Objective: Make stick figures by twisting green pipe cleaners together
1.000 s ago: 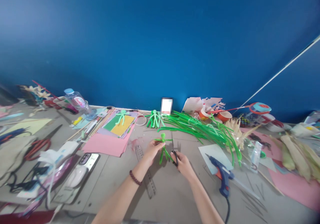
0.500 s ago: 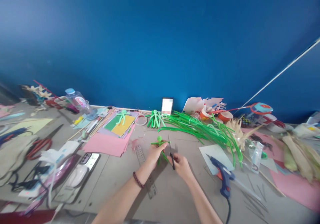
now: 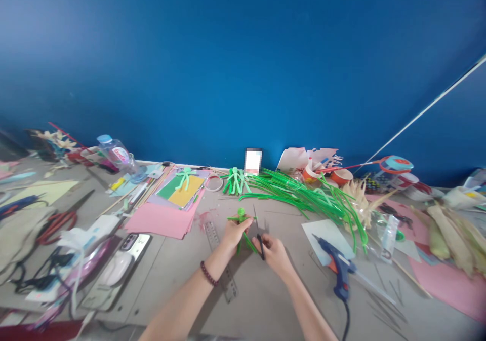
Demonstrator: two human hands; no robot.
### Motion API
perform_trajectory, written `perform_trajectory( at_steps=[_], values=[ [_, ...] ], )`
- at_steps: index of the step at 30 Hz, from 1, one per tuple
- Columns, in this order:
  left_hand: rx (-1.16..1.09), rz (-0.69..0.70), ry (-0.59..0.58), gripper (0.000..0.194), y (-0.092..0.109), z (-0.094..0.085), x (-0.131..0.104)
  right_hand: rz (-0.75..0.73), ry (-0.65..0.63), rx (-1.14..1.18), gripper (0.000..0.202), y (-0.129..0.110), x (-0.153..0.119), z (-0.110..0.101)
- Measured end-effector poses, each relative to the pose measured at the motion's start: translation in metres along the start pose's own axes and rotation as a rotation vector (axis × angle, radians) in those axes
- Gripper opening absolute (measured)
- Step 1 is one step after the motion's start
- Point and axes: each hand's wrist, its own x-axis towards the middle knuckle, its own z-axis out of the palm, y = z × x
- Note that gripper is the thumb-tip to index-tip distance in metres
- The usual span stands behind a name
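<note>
Between the fingers of my left hand point(image 3: 234, 233) is a green pipe-cleaner figure point(image 3: 241, 212), its round head and arms above the fingers and its legs hanging below. My right hand point(image 3: 276, 251) grips black-handled scissors point(image 3: 260, 244) whose blades point up and away, just right of the figure. Whether the blades touch it I cannot tell. Under my left forearm lies a clear ruler point(image 3: 229, 285). Farther back, a bunch of light green pipe-cleaner figures point(image 3: 236, 181) stands beside a long pile of green pipe cleaners point(image 3: 304, 194).
To the right, a blue glue gun point(image 3: 337, 265) rests partly on pale paper point(image 3: 322, 229). Pink paper point(image 3: 159, 222) and coloured sheets lie at left, near a phone point(image 3: 114, 275) and a plastic bottle point(image 3: 116, 151). Dried husks point(image 3: 450, 234) lie far right. A blue partition point(image 3: 243, 67) stands behind.
Hardly anything differs. The view has shifted very slightly, and both hands keep their hold on the figure and the scissors in nearly the same place.
</note>
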Motion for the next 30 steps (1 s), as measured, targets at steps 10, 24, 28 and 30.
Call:
perform_trajectory(
  at_steps=[10, 24, 28, 30],
  values=[
    [-0.045, -0.019, 0.0, 0.022, -0.0021, 0.0012, 0.0006, 0.008, 0.024, 0.005, 0.04, 0.0003, -0.0002, 0.0017],
    [-0.041, -0.083, -0.009, 0.023, 0.0016, 0.0029, -0.002, 0.025, 0.065, -0.025, 0.033, -0.0002, -0.0013, 0.0012],
    [-0.009, -0.09, -0.008, 0.025, 0.0025, 0.0018, -0.0017, 0.027, 0.062, -0.01, 0.034, -0.0039, -0.0028, 0.002],
    [0.009, -0.094, -0.009, 0.026, 0.0027, 0.0001, -0.001, 0.022, 0.058, 0.016, 0.035, -0.0056, -0.0035, 0.0029]
  ],
)
